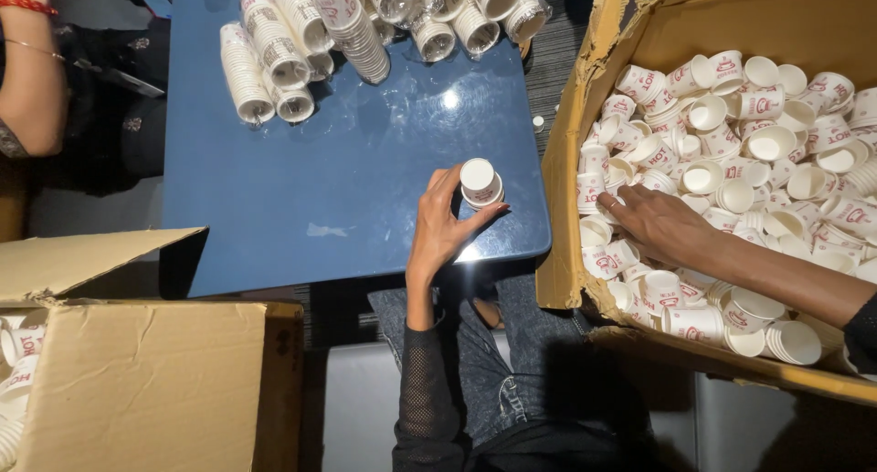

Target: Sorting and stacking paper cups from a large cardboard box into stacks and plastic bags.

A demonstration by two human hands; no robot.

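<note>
Cardboard comes first: one closed carton (155, 390) sits nearest, at the lower left, with a few cups peeking out along its left edge. Beyond it, the left hand (445, 230) rests at the near edge of the blue desk (347, 180), its grip pinching a small stack of paper cups (480, 181) between thumb and fingertips, the stack upright on the desk top. The right hand (660, 223) lies palm down inside one big open box (585, 161) to the right, fingers spread flat over a loose heap of white cups (749, 152) (too many to count, well past fifty). At the desk's far end lie about ten long sleeves of nested cups (301, 42), tipped on their sides. Another person's bare arm (27, 79), with two bracelets, shows at the far left.
</note>
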